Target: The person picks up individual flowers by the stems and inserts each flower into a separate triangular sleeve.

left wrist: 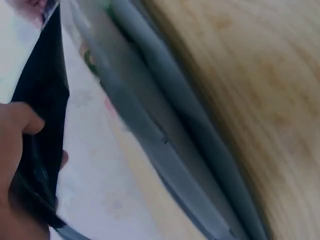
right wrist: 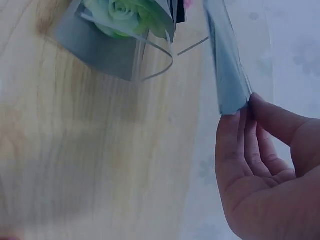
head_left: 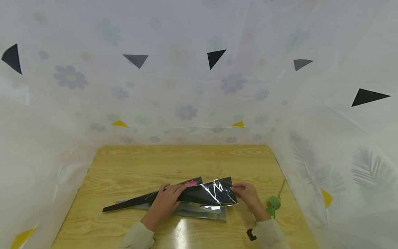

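Note:
A long black flower sleeve (head_left: 199,194) with a shiny clear front is held slantwise above the table. My left hand (head_left: 166,204) grips it near the middle; in the left wrist view the thumb lies across its black side. At the wide end, my right hand (head_left: 248,197) pinches the edge between thumb and fingertips. Behind it lies another black sleeve with a pink flower (head_left: 191,183). Under the held sleeve is a grey, clear-fronted sleeve (head_left: 214,216); the right wrist view shows a pale green rose (right wrist: 122,15) inside it. Whether the held sleeve contains anything is hidden.
A green flower (head_left: 273,203) with a thin stem lies near the right edge of the wooden table (head_left: 124,159). Beside the right cuff is a small black object (head_left: 251,234). White patterned sheets (head_left: 186,86) surround the table at the back and sides.

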### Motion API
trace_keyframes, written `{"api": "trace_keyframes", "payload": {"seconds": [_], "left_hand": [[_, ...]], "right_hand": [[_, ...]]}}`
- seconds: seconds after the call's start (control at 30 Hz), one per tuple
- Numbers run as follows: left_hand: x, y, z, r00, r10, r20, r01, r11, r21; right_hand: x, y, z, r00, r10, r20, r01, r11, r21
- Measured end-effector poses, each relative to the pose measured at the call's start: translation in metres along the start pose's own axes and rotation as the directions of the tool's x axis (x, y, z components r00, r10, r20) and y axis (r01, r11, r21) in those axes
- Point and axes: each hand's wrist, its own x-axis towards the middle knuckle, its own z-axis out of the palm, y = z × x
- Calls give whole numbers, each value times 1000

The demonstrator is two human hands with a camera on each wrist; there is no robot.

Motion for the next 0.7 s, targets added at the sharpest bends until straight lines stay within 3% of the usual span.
{"api": "trace_keyframes", "payload": {"seconds": [0.13, 0.3, 0.47, 0.53, 0.7], "left_hand": [[-5, 5, 10, 999, -3, 53, 4, 1000, -23], [-2, 12, 23, 997, -2, 79, 9, 996, -93], [9, 16, 33, 993, -12, 114, 27, 991, -133], [13, 16, 36, 992, -12, 125, 29, 991, -133], [17, 19, 43, 985, -15, 169, 37, 991, -127]], "right_hand": [[-7, -9, 3, 994, -100, -46, 92, 984, -149], [-15, -16, 6, 981, -192, -36, 174, 942, -288], [-24, -22, 8, 956, -293, 2, 264, 859, -440], [-26, -23, 8, 946, -323, 23, 295, 830, -473], [-31, -24, 4, 927, -372, 52, 348, 798, -491]]}}
